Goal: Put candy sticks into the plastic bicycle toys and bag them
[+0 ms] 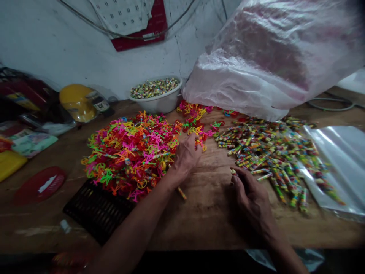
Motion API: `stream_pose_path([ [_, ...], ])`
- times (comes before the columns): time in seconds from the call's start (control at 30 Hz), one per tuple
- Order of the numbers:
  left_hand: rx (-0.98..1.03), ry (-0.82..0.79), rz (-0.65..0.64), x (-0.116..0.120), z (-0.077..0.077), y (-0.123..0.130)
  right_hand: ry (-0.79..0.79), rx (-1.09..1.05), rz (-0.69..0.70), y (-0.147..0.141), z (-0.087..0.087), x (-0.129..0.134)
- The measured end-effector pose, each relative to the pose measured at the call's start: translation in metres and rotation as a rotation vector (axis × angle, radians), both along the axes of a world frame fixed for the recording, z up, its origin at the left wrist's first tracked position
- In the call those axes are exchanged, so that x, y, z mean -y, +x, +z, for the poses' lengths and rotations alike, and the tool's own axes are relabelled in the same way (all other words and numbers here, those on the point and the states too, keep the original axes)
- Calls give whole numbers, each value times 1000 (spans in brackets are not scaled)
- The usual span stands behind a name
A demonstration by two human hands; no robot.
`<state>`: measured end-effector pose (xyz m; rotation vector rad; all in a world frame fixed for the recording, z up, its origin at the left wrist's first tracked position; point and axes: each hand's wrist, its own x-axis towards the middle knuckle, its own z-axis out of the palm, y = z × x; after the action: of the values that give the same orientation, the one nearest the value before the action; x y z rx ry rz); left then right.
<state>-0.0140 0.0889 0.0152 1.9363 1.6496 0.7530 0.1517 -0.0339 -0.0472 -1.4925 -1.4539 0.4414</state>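
Observation:
My left hand [186, 154] reaches over the right side of a heap of bright plastic pieces [134, 148] in pink, orange, green and yellow. Its fingers bend down at some yellow and orange pieces [196, 131]; whether they grip one is hidden. My right hand [251, 196] is closed, with a small candy tube [233, 171] pinched between thumb and forefinger. Beyond it, to the right, lies a pile of colourful wrapped tubes [273, 152]. A single tube [181, 193] rests on the wooden table [199, 220] below my left wrist.
A white bowl [159, 102] full of small wrapped pieces stands by the wall. A large plastic bag [256, 68] bulges at the back right. Clear plastic [342, 163] lies right. A black basket [97, 209], red disc [41, 184] and yellow container [77, 102] are left.

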Motion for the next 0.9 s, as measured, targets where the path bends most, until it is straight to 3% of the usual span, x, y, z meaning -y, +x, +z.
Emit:
stream_pose_path([
  [0.13,279,-203,-35,29,-3,-8,48,-67,74,-6,7,1],
  [0.3,1057,-719,-116,73,-10,-4,26,-230,74,-19,19,6],
  [0.37,1229,-827,-92,84,-13,-2,20,-227,70,-21,19,8],
  [0.47,1270,-909,-80,89,-19,-2,66,-100,104,-20,18,10],
  [0.63,1138,-995,-215,82,-20,-6,138,197,196,-15,21,7],
  [0.77,1100,-1000,-219,76,-19,-7,87,145,266,-14,26,5],
  [0.9,1189,-1076,-239,74,-23,-5,44,-19,229,-11,28,9],
])
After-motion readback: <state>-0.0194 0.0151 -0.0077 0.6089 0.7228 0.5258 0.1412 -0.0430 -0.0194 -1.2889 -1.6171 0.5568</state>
